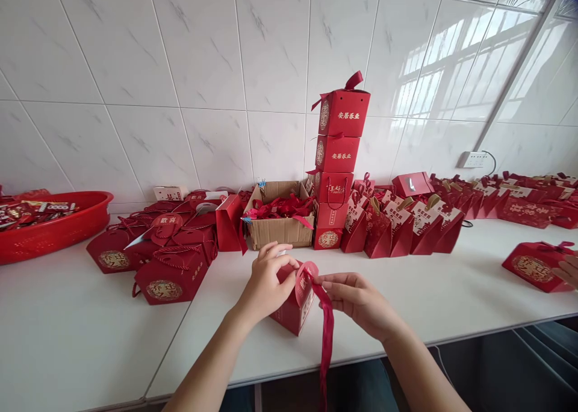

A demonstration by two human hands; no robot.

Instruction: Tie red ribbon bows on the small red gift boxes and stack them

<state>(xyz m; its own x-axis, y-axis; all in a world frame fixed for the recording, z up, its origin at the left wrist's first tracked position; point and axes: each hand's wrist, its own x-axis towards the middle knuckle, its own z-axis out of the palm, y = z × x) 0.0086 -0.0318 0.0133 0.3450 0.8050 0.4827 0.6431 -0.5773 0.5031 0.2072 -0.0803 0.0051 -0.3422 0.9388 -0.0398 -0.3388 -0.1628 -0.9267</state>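
Note:
A small red gift box (289, 312) stands on the white table in front of me, with a round red tag (303, 282) at its top. My left hand (271, 279) is closed on the upper part of the box, its thumb near the tag. With thumb and forefinger, my right hand (361, 300) pinches a dark red ribbon (326, 333) close to the tag. The ribbon's long tail hangs down past the table's front edge. What the left fingertips touch behind the box top is partly hidden.
Behind stands a cardboard carton (282, 232) of red ribbons, beside a tall stack of red boxes (345, 117). More boxes (171, 276) lie left, near a red plastic basin (90, 219) of packaged sweets. At right, another person's hand (566, 270) touches a red box (533, 267).

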